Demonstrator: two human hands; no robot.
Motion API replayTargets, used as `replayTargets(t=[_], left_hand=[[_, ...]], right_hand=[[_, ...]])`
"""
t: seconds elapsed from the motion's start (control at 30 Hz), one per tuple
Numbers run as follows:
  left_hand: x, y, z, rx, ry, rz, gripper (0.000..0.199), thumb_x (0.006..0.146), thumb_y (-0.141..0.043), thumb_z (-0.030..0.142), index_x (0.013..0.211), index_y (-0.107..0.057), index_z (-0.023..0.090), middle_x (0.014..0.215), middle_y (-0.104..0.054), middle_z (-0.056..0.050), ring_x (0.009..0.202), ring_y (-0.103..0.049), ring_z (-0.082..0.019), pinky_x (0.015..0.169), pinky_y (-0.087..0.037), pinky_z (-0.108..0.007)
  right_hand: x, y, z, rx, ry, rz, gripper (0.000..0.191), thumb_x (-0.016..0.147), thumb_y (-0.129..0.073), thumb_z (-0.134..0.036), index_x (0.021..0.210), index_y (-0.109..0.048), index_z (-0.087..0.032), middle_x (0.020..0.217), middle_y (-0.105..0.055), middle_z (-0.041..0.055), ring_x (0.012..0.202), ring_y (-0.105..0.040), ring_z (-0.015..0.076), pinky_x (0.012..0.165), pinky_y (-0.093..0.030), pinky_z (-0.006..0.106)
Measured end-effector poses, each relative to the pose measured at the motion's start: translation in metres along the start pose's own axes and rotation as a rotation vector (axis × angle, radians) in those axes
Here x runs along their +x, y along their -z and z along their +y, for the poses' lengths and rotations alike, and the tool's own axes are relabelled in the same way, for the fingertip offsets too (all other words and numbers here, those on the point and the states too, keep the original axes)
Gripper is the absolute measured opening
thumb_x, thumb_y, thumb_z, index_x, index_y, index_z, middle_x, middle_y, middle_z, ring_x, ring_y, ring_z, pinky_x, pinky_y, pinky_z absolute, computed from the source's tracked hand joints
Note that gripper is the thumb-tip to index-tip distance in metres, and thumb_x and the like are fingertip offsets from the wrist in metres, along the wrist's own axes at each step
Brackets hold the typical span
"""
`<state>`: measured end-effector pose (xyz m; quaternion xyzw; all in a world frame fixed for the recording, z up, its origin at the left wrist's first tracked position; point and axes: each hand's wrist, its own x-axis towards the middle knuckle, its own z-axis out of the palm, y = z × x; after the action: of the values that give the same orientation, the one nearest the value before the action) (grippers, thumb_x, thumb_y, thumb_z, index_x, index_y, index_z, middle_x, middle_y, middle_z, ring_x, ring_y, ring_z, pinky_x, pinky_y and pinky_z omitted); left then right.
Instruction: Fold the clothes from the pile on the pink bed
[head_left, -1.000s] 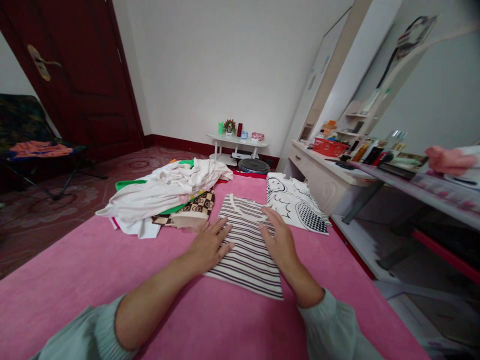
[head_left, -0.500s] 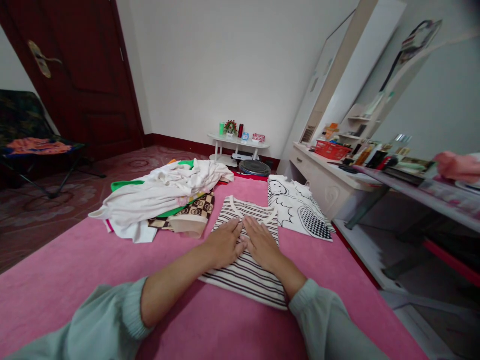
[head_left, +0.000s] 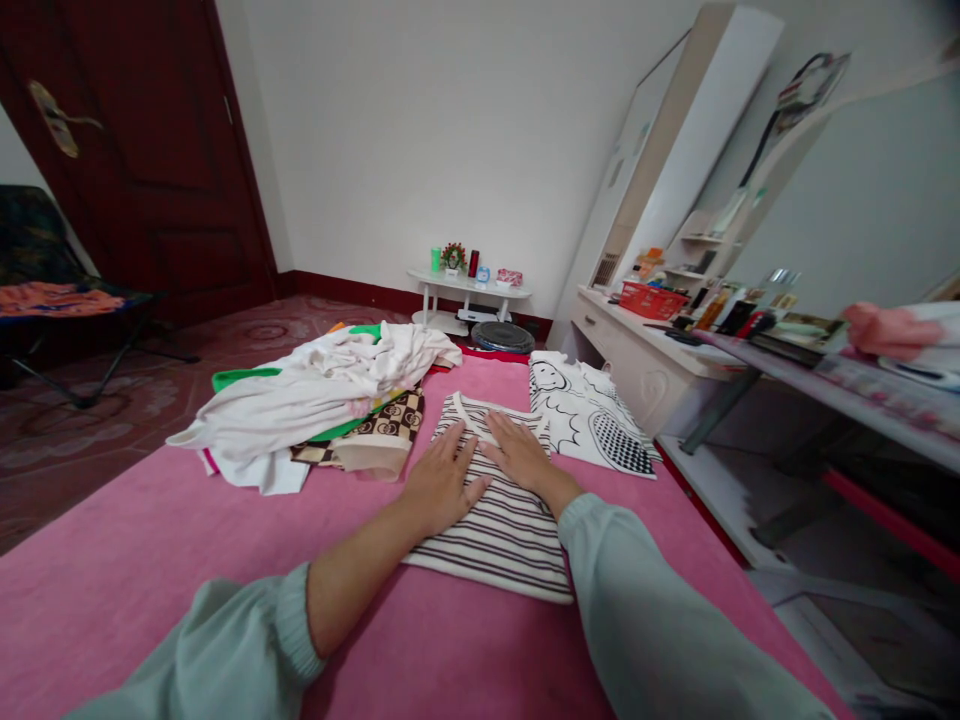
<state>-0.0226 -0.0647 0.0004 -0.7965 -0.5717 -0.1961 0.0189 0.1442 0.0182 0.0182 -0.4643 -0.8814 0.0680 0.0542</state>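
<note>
A white shirt with dark stripes (head_left: 495, 540) lies folded into a neat panel on the pink bedspread (head_left: 360, 640), its neckline at the far end. My left hand (head_left: 442, 485) rests flat on its left half, fingers spread. Higher up, near the collar, my right hand (head_left: 521, 455) presses flat with its fingers stretched out. Right behind the striped shirt lies a folded white shirt with black cartoon print (head_left: 592, 415). To the left is a loose heap of white clothes (head_left: 300, 395), with a brown checkered garment (head_left: 382, 435) under its near side.
A low white table (head_left: 469, 283) with small items stands by the far wall. At the right are a white dresser (head_left: 637, 345) carrying a red basket (head_left: 651, 299) and bottles, and a grey-edged desk (head_left: 787, 365). A folding chair (head_left: 67, 300) stands left near the dark red door (head_left: 142, 160).
My right hand has slid up and away towards the collar, apart from the left. The left hand has shifted slightly left, its fingers more spread. The view has turned a little to the right.
</note>
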Motion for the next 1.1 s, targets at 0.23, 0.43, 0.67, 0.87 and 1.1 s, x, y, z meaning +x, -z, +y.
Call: replayTargets(t=[0.23, 0.43, 0.67, 0.87, 1.1], left_hand=[[0.000, -0.008, -0.002, -0.001, 0.008, 0.011, 0.068, 0.091, -0.036, 0.056, 0.141, -0.039, 0.011, 0.153, -0.025, -0.017, 0.143, -0.015, -0.030, 0.116, -0.018, -0.046], [0.003, -0.005, -0.005, -0.098, -0.004, 0.021, 0.068, 0.088, -0.043, 0.056, 0.139, -0.042, 0.012, 0.148, -0.036, -0.017, 0.140, -0.025, -0.030, 0.114, -0.022, -0.046], [0.015, 0.000, -0.026, -0.347, 0.244, 0.368, 0.031, 0.090, -0.040, 0.022, 0.115, -0.056, 0.014, 0.128, -0.052, -0.013, 0.122, -0.047, -0.021, 0.107, -0.037, -0.038], [0.024, -0.004, -0.038, -0.435, 0.318, 0.324, 0.039, 0.080, -0.043, 0.006, 0.116, -0.056, 0.014, 0.114, -0.063, -0.010, 0.109, -0.057, -0.019, 0.099, -0.043, -0.035], [0.081, 0.003, -0.067, -0.349, 0.574, 0.139, 0.040, 0.081, -0.058, 0.023, 0.119, -0.056, 0.011, 0.105, -0.069, -0.013, 0.098, -0.064, -0.022, 0.087, -0.047, -0.033]], right_hand=[[0.006, -0.002, -0.010, -0.090, 0.026, 0.132, 0.053, 0.096, -0.027, -0.037, 0.147, -0.029, -0.021, 0.156, -0.022, 0.0054, 0.144, -0.012, 0.0202, 0.114, -0.011, 0.048], [0.021, -0.013, -0.003, -0.113, -0.064, 0.092, 0.056, 0.098, -0.020, -0.041, 0.149, -0.025, -0.018, 0.156, -0.020, 0.0054, 0.144, -0.015, 0.0201, 0.114, -0.015, 0.047], [-0.016, 0.005, -0.040, -0.060, -0.033, 0.177, 0.054, 0.096, -0.030, -0.035, 0.146, -0.030, -0.015, 0.156, -0.021, 0.0083, 0.145, -0.010, 0.0226, 0.114, -0.008, 0.053], [-0.062, -0.013, -0.078, 0.031, 0.135, 0.104, 0.060, 0.095, -0.031, -0.047, 0.147, -0.029, -0.016, 0.155, -0.022, 0.0065, 0.144, -0.013, 0.0217, 0.116, -0.008, 0.048], [-0.062, -0.016, -0.075, 0.074, 0.128, 0.120, 0.059, 0.095, -0.032, -0.048, 0.146, -0.033, -0.018, 0.155, -0.024, 0.0046, 0.144, -0.013, 0.0209, 0.117, -0.008, 0.047]])
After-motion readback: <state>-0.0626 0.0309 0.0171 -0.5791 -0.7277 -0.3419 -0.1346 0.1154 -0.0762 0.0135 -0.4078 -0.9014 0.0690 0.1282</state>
